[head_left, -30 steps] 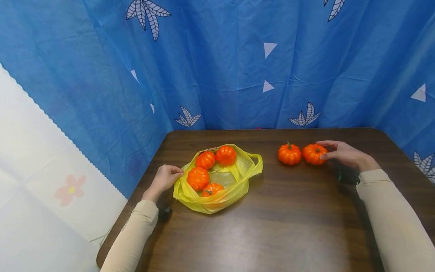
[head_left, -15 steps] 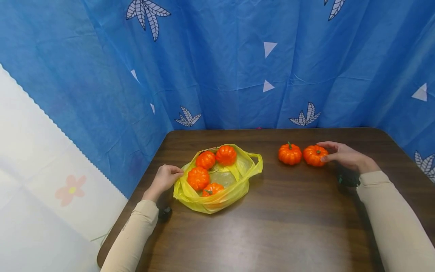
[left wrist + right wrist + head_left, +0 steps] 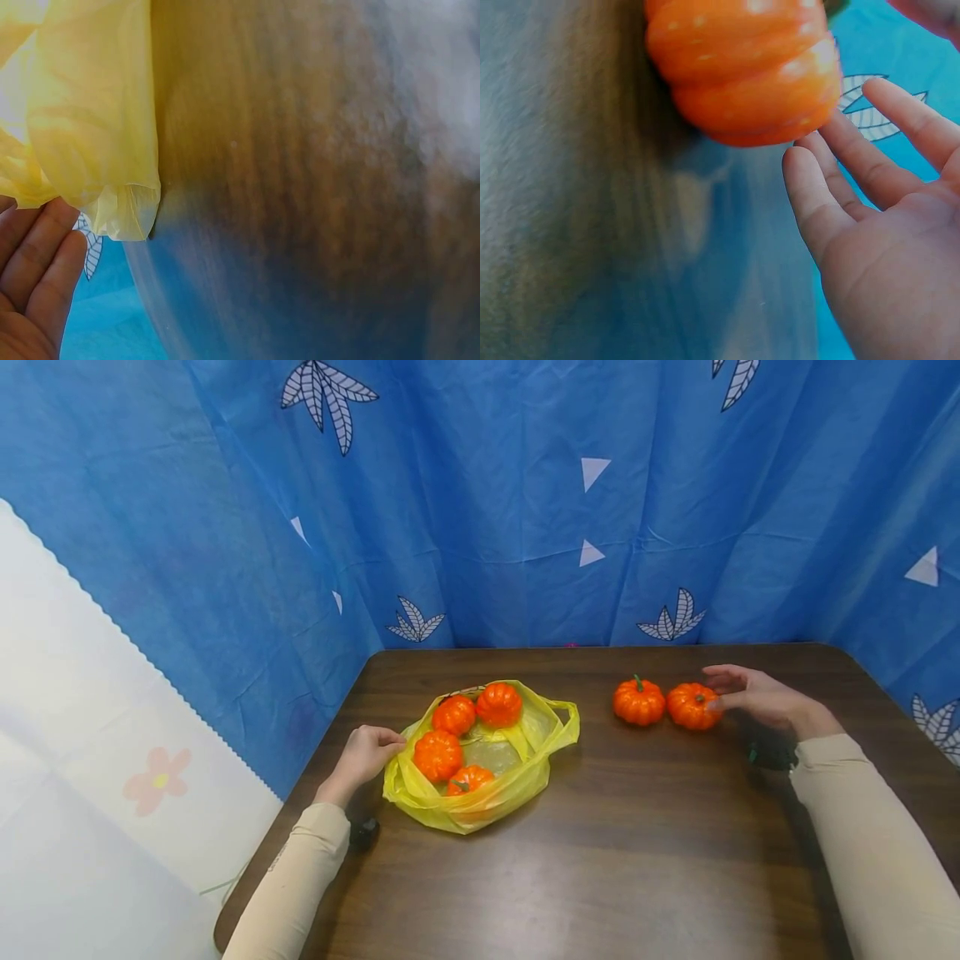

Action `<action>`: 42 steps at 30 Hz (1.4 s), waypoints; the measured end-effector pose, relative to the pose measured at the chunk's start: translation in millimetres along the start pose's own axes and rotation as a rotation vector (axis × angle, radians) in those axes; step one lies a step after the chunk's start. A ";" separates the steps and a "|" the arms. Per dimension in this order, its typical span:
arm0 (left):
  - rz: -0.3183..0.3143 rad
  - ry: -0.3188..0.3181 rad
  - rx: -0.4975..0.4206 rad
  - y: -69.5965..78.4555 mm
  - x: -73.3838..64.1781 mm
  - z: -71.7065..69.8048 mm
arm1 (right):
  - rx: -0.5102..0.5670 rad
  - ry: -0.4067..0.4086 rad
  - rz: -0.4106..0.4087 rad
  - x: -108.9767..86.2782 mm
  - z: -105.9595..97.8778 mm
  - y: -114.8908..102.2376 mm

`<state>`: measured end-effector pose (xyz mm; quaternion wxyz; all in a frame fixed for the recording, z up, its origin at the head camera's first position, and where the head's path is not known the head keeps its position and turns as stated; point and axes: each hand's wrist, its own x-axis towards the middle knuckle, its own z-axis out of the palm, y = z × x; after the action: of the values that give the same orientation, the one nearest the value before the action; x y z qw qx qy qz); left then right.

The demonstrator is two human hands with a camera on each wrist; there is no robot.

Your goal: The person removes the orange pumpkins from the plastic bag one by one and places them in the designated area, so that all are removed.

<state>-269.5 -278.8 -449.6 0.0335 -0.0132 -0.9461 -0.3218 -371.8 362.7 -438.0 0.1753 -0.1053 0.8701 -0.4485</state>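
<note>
A yellow plastic bag (image 3: 525, 785) lies spread with its mouth up on the left half of the table, and several small orange pumpkins (image 3: 438, 756) sit inside it. At the bag's left rim my left hand (image 3: 363, 755) pinches the plastic; the left wrist view has its fingers (image 3: 49, 262) at the bag's edge, the thumb out of sight. On the right, two more pumpkins stand side by side, one with an upright green stem (image 3: 639, 702). Beside the right-hand pumpkin (image 3: 693, 706) is my right hand (image 3: 761, 697), its fingers spread and relaxed, not wrapped around it.
The brown wooden table (image 3: 600, 860) has rounded corners. A blue patterned curtain (image 3: 517, 527) hangs along its far edge, and a white floral cloth (image 3: 112, 760) covers the left side. A bag handle loop (image 3: 572, 727) sticks out to the right.
The fingers of my right hand have risen a little and spread away from the right-hand pumpkin. My left hand and the bag have stayed in place.
</note>
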 end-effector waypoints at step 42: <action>0.046 0.017 0.000 1.0 -2.5 0.7 | 0.110 -0.212 -0.232 54.1 84.8 -158.7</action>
<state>-266.9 -277.6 -449.7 0.0488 -0.0321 -0.9453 -0.3209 -383.4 189.9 -365.1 0.2188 -0.2424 0.8028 -0.4988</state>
